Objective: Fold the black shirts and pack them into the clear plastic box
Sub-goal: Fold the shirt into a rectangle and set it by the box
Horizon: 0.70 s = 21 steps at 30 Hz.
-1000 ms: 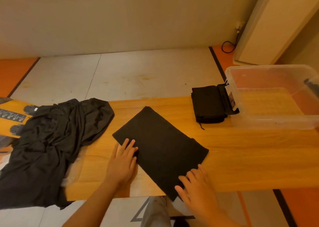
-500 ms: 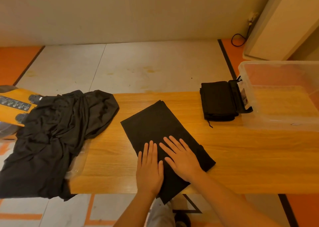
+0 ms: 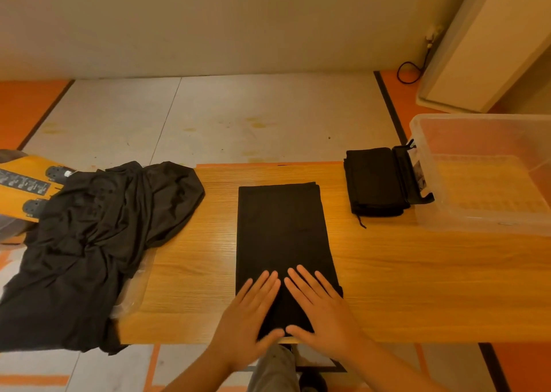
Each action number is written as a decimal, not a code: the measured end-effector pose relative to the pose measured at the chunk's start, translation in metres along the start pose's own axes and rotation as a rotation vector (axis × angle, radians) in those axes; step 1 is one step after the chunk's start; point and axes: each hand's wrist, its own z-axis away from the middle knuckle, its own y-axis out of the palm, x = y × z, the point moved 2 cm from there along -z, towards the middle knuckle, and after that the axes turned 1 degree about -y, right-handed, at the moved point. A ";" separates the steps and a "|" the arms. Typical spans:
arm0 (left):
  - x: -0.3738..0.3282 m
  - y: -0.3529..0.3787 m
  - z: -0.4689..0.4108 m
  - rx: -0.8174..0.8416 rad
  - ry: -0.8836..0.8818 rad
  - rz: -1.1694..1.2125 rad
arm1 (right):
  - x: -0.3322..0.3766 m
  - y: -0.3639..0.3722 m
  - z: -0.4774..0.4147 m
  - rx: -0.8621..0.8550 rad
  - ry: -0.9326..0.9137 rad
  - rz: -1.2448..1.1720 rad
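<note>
A black shirt (image 3: 281,230) folded into a long narrow rectangle lies straight on the wooden table (image 3: 417,278), running away from me. My left hand (image 3: 250,317) and my right hand (image 3: 322,308) lie flat side by side on its near end, fingers straight. A small stack of folded black shirts (image 3: 372,183) sits at the table's far right, beside the clear plastic box (image 3: 489,221), which looks empty. A heap of unfolded black shirts (image 3: 86,236) covers the table's left end.
A black latch (image 3: 408,177) of the box sits between the folded stack and the box wall. Crumpled clear plastic (image 3: 134,290) pokes out from under the heap. An orange object with black pads (image 3: 24,189) lies at far left. A black cable (image 3: 411,69) lies by the wall.
The folded shirt has turned from a slant to lie straight. Both hands moved from its side edges to lie flat together on its near end.
</note>
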 end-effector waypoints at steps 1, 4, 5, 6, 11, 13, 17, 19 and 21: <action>-0.001 0.006 0.011 0.023 0.005 -0.035 | -0.001 0.002 0.004 0.048 0.008 -0.008; 0.002 0.017 0.029 0.042 0.034 -0.169 | -0.003 0.009 0.014 0.136 0.019 -0.014; 0.005 0.018 0.030 0.026 0.041 -0.198 | -0.004 0.011 0.017 0.136 0.011 -0.007; 0.006 0.019 0.030 0.004 0.045 -0.221 | -0.003 0.011 0.020 0.124 -0.011 0.009; 0.006 0.028 0.038 -0.046 0.098 -0.285 | -0.007 0.017 0.025 0.097 -0.111 0.101; 0.009 0.026 0.047 -0.024 0.102 -0.303 | -0.009 0.020 0.029 0.088 -0.112 0.091; 0.003 0.016 0.060 0.086 0.133 -0.288 | -0.009 0.014 0.046 0.110 -0.177 0.159; -0.001 0.017 0.071 0.203 0.102 -0.248 | -0.011 0.016 0.052 0.106 -0.215 0.157; -0.003 0.014 0.084 0.294 0.085 -0.107 | -0.012 0.008 0.053 0.148 -0.217 0.091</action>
